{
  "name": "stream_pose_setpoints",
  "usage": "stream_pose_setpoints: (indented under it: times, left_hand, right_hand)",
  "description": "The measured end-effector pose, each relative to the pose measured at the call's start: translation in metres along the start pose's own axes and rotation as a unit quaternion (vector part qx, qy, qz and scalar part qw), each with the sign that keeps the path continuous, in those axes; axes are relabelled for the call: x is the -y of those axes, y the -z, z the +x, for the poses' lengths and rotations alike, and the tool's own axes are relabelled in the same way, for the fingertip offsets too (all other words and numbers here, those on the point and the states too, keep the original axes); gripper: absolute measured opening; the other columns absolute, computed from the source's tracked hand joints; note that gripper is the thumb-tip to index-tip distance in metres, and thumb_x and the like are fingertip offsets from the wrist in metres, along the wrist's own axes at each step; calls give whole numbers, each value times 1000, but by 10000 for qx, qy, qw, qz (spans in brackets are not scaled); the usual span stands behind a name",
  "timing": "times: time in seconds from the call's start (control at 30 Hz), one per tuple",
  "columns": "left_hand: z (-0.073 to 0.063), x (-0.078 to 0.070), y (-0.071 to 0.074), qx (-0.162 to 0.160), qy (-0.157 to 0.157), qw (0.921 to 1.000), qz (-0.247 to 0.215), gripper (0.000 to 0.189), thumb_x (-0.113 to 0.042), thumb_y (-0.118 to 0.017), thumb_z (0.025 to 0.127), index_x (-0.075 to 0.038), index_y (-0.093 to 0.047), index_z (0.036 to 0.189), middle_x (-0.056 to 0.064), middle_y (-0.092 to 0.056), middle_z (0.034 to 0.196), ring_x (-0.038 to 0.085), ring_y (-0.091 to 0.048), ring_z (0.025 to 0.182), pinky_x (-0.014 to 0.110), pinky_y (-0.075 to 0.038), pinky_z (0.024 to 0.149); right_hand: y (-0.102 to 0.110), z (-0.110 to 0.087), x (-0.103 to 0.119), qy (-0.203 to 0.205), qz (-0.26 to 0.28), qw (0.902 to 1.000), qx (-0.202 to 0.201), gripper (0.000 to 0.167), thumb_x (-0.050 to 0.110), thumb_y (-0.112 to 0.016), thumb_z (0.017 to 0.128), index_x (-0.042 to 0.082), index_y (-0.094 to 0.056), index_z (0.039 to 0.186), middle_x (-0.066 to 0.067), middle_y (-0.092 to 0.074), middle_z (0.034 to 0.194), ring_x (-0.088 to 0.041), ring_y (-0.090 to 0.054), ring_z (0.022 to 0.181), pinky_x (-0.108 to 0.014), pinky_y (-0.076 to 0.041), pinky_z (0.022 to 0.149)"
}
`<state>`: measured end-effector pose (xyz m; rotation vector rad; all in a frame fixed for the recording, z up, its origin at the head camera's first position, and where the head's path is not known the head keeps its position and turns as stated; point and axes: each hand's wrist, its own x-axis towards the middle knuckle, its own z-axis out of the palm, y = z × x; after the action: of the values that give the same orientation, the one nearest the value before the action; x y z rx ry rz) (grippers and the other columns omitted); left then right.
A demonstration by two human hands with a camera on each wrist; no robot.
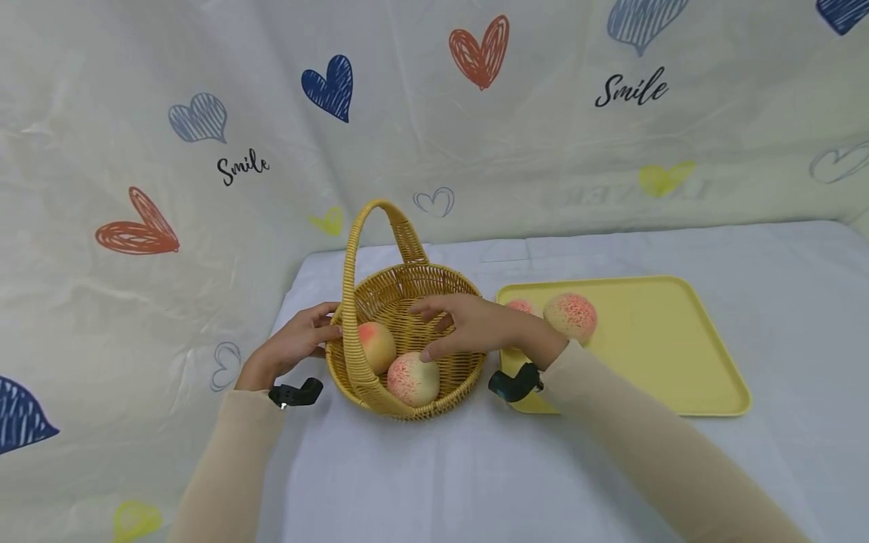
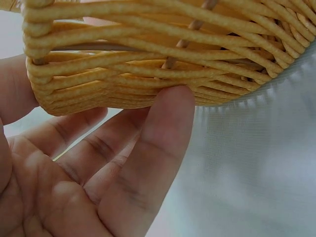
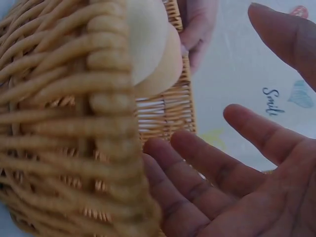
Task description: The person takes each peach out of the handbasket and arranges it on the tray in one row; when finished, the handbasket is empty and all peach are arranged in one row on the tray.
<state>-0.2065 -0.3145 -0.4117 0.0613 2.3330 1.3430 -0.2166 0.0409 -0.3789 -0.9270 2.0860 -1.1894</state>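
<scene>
A round wicker basket (image 1: 407,283) with a tall arched handle stands on the cloth. My left hand (image 1: 293,345) holds it at the left side by the handle's base; up close in the left wrist view, a fingertip (image 2: 174,101) presses against the weave. Inside lie two peaches: a smooth blushed peach (image 1: 377,348) by the handle and a speckled peach (image 1: 412,379) nearer the front. Over the basket's right side hovers my right hand (image 1: 468,324), fingers spread and loosely bent, holding nothing. Its thumb tip overlaps the speckled peach in the head view.
Right of the basket lies a yellow tray (image 1: 652,347). On its left part sit a speckled peach (image 1: 572,317) and another peach (image 1: 523,306), partly hidden behind my right hand. White cloth (image 1: 434,483) covers the table; a heart-printed sheet (image 1: 543,136) hangs behind.
</scene>
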Motion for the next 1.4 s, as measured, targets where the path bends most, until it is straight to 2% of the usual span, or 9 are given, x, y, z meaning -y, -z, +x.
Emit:
stream_pose_setpoints:
  times: [0.13, 0.3, 0.6, 0.87, 1.07, 1.4]
  left_hand:
    - [-1, 0, 0, 23, -25, 10000, -29, 54, -12, -56, 105, -7, -42, 157, 20, -66, 130, 23, -70, 103, 43, -60, 87]
    - [0, 0, 0, 26, -27, 10000, -36, 55, -12, -56, 105, -7, -42, 157, 20, -66, 130, 23, -70, 104, 44, -60, 88]
    - [-1, 1, 0, 7, -26, 10000, -7, 55, -13, -57, 104, -8, -42, 157, 19, -68, 128, 22, -70, 103, 43, -60, 87]
    - [0, 1, 0, -2, 21, 10000, -14, 55, -14, -57, 104, -8, -42, 157, 19, -67, 130, 22, -70, 103, 43, -60, 88]
    - [1, 2, 0, -27, 60, 10000, -27, 53, -15, -57, 104, -11, -44, 156, 17, -68, 129, 24, -70, 105, 44, -60, 87]
    - [1, 3, -1, -16, 12, 10000, -47, 53, -14, -56, 105, -9, -43, 156, 19, -65, 133, 23, -70, 105, 44, -60, 88]
  right_hand:
    - [-7, 10, 2, -202, -231, 9989, 356, 72, 34, -80, 91, 16, -49, 154, -13, -56, 149, -33, -59, 132, -44, -50, 106]
    - [-16, 19, 0, -232, -471, 9968, 605, 72, 31, -80, 90, 12, -51, 152, -15, -59, 144, -30, -61, 128, -44, -48, 107]
    - [-29, 25, -2, -144, -582, 9959, 673, 68, 31, -83, 87, 13, -57, 148, -6, -66, 135, -21, -59, 127, -38, -48, 106]
    - [-36, 29, -4, -41, -673, 9948, 766, 60, 27, -84, 86, 13, -64, 140, 6, -69, 120, -10, -60, 108, -29, -49, 95]
    - [-39, 31, -6, -31, -569, 9950, 826, 58, 26, -86, 83, 16, -68, 137, 10, -68, 114, -9, -62, 104, -27, -52, 90]
    - [-40, 31, -5, -264, -577, 9939, 904, 64, 29, -90, 80, 19, -67, 139, 12, -68, 113, -8, -63, 102, -30, -53, 90]
